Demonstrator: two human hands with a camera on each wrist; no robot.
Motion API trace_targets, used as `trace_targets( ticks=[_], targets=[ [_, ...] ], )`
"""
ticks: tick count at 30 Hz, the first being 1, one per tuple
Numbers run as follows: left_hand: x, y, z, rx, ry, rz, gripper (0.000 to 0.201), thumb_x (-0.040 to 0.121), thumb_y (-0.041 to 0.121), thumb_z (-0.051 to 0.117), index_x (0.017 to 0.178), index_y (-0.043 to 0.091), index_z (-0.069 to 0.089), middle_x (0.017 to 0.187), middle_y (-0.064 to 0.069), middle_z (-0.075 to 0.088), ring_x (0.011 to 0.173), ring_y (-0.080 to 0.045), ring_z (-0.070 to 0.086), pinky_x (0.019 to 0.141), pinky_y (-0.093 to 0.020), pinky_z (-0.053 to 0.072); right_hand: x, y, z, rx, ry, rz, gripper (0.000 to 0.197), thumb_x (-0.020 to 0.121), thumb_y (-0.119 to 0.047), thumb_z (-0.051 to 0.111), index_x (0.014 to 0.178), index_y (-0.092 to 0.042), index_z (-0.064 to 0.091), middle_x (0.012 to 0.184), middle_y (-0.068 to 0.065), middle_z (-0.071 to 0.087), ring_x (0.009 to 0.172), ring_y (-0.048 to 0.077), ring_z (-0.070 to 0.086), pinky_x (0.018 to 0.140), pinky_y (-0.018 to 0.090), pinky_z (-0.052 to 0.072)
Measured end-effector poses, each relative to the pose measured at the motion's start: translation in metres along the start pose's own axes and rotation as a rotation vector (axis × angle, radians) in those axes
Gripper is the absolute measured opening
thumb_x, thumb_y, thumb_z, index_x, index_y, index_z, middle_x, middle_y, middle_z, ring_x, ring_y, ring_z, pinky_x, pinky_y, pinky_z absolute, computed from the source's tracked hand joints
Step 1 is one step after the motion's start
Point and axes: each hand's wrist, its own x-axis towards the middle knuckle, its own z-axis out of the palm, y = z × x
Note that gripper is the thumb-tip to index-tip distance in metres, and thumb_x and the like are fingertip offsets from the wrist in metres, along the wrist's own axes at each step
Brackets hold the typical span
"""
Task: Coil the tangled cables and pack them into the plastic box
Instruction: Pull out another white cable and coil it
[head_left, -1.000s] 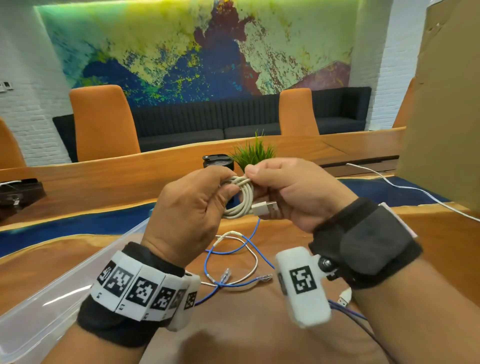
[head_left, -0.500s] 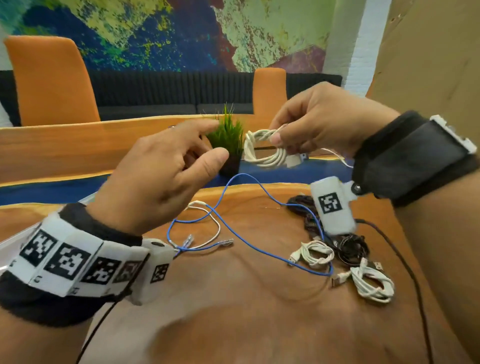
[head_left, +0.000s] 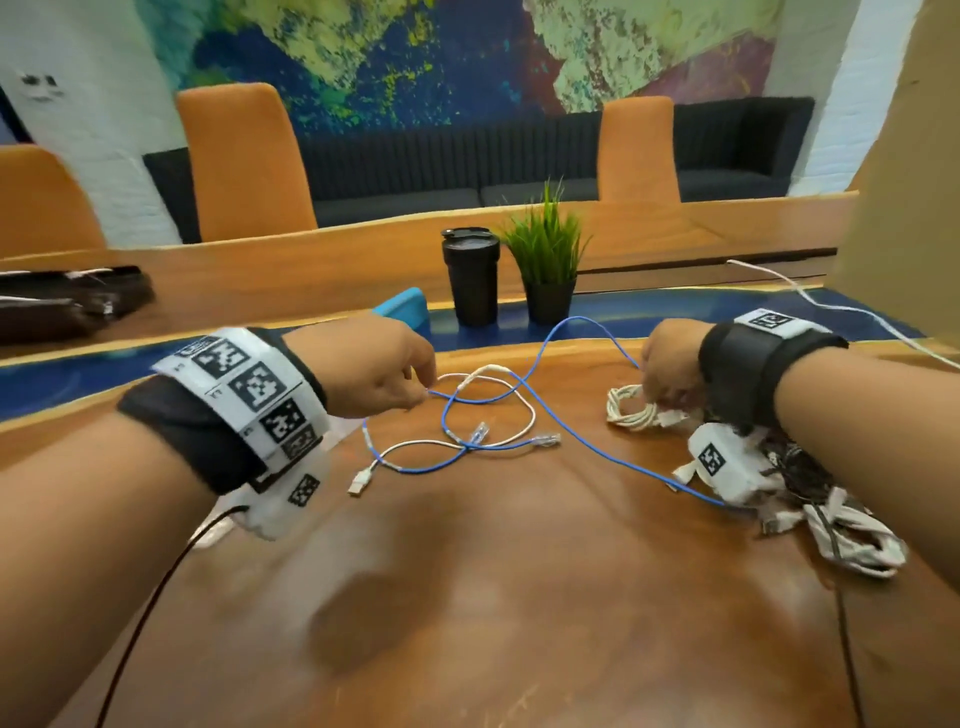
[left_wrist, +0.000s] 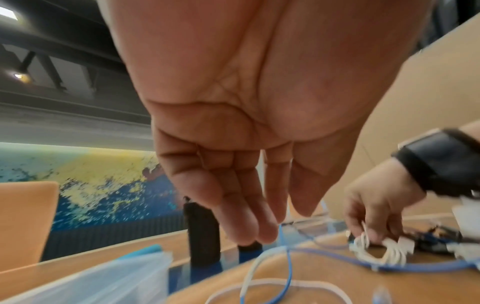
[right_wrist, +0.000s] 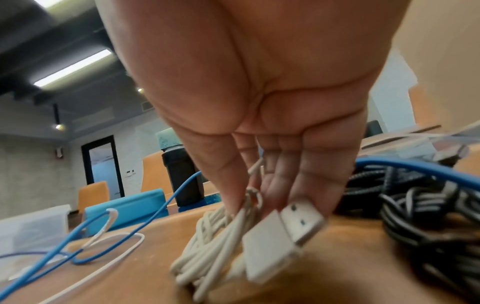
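On the wooden table (head_left: 519, 571) a long blue cable (head_left: 597, 447) lies tangled with a thin white cable (head_left: 524, 415). My left hand (head_left: 423, 392) reaches down at the tangle's left end, thumb and fingertips pinching the blue cable (left_wrist: 285, 267). My right hand (head_left: 657, 402) holds a coiled white cable (head_left: 631, 413) down on the table at the right; the right wrist view shows its fingers (right_wrist: 275, 185) gripping the coil (right_wrist: 207, 246) by the USB plug. The clear plastic box (left_wrist: 103, 277) stands at the left, mostly hidden behind my left arm in the head view.
Several coiled white and black cables (head_left: 841, 525) are heaped under my right wrist. A black tumbler (head_left: 470, 275) and a potted plant (head_left: 548, 260) stand behind the tangle, a blue clip (head_left: 405, 309) of the box beside them. Cardboard (head_left: 909, 156) rises at the right.
The right hand carried the coiled white cable from chest height down to the table at the right. The left hand let go of the coil and dropped to the blue cable.
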Motion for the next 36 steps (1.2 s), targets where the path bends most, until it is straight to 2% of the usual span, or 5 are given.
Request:
trace_targets(
  ticks=[8, 12, 16, 20, 36],
  targets=[
    [0.005, -0.011, 0.014, 0.074, -0.145, -0.062, 0.018, 0.092, 0.021, 0.061, 0.105, 0.02, 0.072, 0.08, 0.013, 0.06, 0.089, -0.017, 0.064, 0.069, -0.023, 0.043, -0.04, -0.044, -0.033, -0.296, 0.382, -0.325, 0.014, 0.089, -0.024, 0.063, 0.095, -0.018, 0.074, 0.093, 0.003, 0.069, 0.085, 0.024, 0.062, 0.073, 0.029, 0.05],
    [0.001, -0.013, 0.033, 0.123, -0.287, -0.207, 0.027, 0.092, 0.031, 0.058, 0.079, 0.012, 0.071, 0.057, 0.008, 0.057, 0.052, -0.005, 0.052, 0.059, -0.023, 0.044, -0.087, -0.086, -0.014, -0.16, 0.087, -0.63, 0.014, 0.088, -0.032, 0.068, 0.101, -0.029, 0.072, 0.087, -0.009, 0.07, 0.079, 0.007, 0.063, 0.076, 0.03, 0.053],
    [-0.003, -0.002, 0.064, 0.174, -0.346, -0.296, 0.034, 0.092, 0.043, 0.057, 0.085, 0.01, 0.062, 0.089, -0.006, 0.067, 0.078, -0.022, 0.057, 0.073, -0.03, 0.046, -0.102, -0.121, 0.021, -0.414, -0.031, -0.728, 0.032, 0.09, -0.039, 0.064, 0.121, -0.03, 0.064, 0.106, -0.01, 0.06, 0.092, 0.011, 0.052, 0.076, 0.025, 0.043],
    [0.003, -0.003, 0.069, 0.119, -0.307, -0.326, 0.026, 0.091, 0.03, 0.062, 0.1, 0.006, 0.067, 0.1, -0.012, 0.068, 0.096, -0.03, 0.065, 0.082, -0.036, 0.052, -0.083, -0.138, 0.057, -0.43, -0.115, -0.706, 0.055, 0.086, -0.041, 0.065, 0.138, -0.031, 0.051, 0.136, -0.001, 0.056, 0.123, 0.023, 0.052, 0.102, 0.036, 0.044],
    [-0.058, -0.048, -0.059, -0.284, 0.022, -0.43, 0.014, 0.081, 0.012, 0.06, 0.08, 0.013, 0.074, 0.067, 0.002, 0.072, 0.06, -0.013, 0.065, 0.056, -0.022, 0.052, -0.062, -0.138, 0.078, -0.433, -0.06, -0.576, 0.033, 0.087, -0.033, 0.063, 0.114, -0.015, 0.066, 0.116, 0.007, 0.065, 0.107, 0.03, 0.061, 0.09, 0.035, 0.051]
  ],
)
